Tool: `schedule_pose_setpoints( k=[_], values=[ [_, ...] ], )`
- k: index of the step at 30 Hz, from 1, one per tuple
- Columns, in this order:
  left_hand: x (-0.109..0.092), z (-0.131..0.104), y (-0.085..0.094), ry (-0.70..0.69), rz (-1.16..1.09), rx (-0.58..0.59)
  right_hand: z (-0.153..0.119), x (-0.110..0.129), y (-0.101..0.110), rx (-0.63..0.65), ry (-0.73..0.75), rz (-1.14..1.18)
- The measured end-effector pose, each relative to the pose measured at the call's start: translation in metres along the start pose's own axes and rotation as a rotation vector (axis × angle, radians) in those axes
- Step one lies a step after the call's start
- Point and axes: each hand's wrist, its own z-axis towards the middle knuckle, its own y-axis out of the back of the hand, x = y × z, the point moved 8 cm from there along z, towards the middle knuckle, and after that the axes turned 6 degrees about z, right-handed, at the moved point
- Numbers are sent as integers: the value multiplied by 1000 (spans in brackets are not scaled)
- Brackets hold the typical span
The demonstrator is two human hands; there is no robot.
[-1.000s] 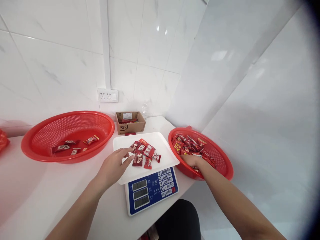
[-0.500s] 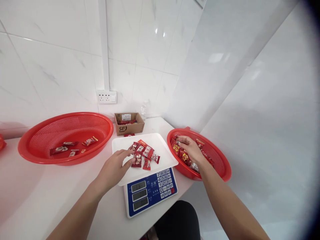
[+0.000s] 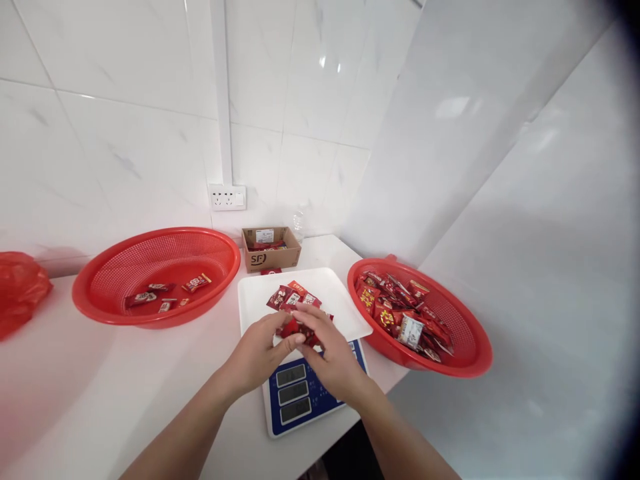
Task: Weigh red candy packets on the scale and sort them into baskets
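My left hand [image 3: 256,353] and my right hand [image 3: 336,357] come together over the near part of the white scale tray [image 3: 345,300]. Their fingers curl around a few red snack packets [image 3: 295,327], with the thumbs almost touching. How many packets are between them cannot be made out. Just beyond my fingers, several more red wrapped packets [image 3: 283,297] lie loose on the tray. Below the hands shows the blue panel of the digital scale [image 3: 277,417], its keypad mostly covered by my right hand.
On the right, a red basket [image 3: 475,357] holds many packets. A second red basket [image 3: 95,310] at left has several in it. A cardboard box [image 3: 273,259] with packets stands behind the tray, beside a clear bottle [image 3: 299,223]. A red plastic bag [image 3: 23,293] lies far left.
My right hand has left the right basket and moved left over the tray, with packets now between both hands. My left hand has shifted slightly right and nearer. The view has turned a little left.
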Motion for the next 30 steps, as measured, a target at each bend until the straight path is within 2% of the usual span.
schedule_pose_setpoints(
  k=[2,4,7,9,11,13,16,19,21,25,30],
  values=[
    [0,0,0,10,-37,4,-3,-3,-7,15,-31,-2],
    [-2,1,1,-11,-52,-6,-6,-12,-8,21,-133,34],
    [-5,1,0,-56,-16,-6,-11,-23,-8,98,-277,62],
    [-5,1,-3,-66,24,8,-13,-23,-8,145,-301,35],
    [-2,1,-5,-47,60,11,-12,-22,-4,135,-297,19],
    [2,1,-2,-15,84,-22,-11,-26,6,67,-321,21],
    [9,2,8,26,104,-101,-5,-41,39,-157,-374,-66],
    [15,2,19,79,115,-161,1,-57,72,-333,-359,-300],
    [18,1,24,108,122,-190,6,-66,84,-359,-334,-458],
    [20,1,29,114,128,-209,12,-80,77,-267,-324,-540],
    [20,2,34,101,128,-229,14,-70,50,-139,-199,-409]
  ],
)
